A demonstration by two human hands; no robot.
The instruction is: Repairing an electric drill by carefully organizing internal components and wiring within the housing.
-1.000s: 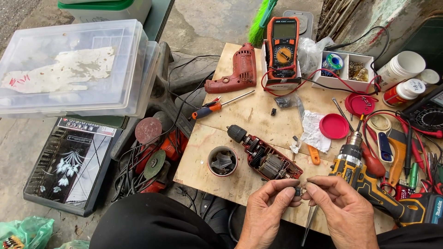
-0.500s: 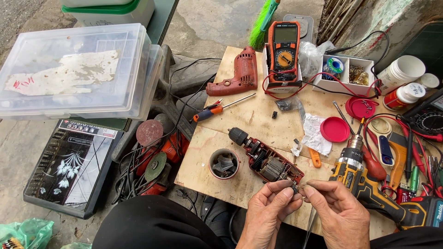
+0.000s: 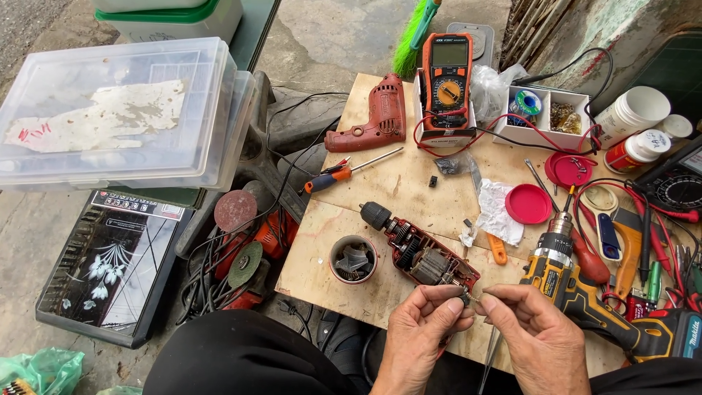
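Observation:
My left hand [image 3: 424, 329] and my right hand [image 3: 534, 333] meet at the near edge of a wooden board [image 3: 365, 219]. Together their fingertips pinch a small dark metal part [image 3: 466, 298]. Just beyond them lies an opened red drill [image 3: 417, 249] with its motor and chuck exposed. A small round cup [image 3: 353, 258] with dark parts stands left of it. The drill's red shell half [image 3: 373, 124] lies farther back, with an orange-handled screwdriver [image 3: 344, 172] between.
A yellow cordless drill [image 3: 585, 292] lies right of my hands. An orange multimeter [image 3: 447, 80] with red leads stands at the back. Red lids [image 3: 528, 203], pliers, jars and a white parts tray [image 3: 545, 113] crowd the right. Clear plastic boxes [image 3: 117, 117] and angle grinders [image 3: 248, 241] sit left.
My hands stay at the board's near edge, turning the small part slightly between the fingertips. The view has shifted a little. Nothing else has moved.

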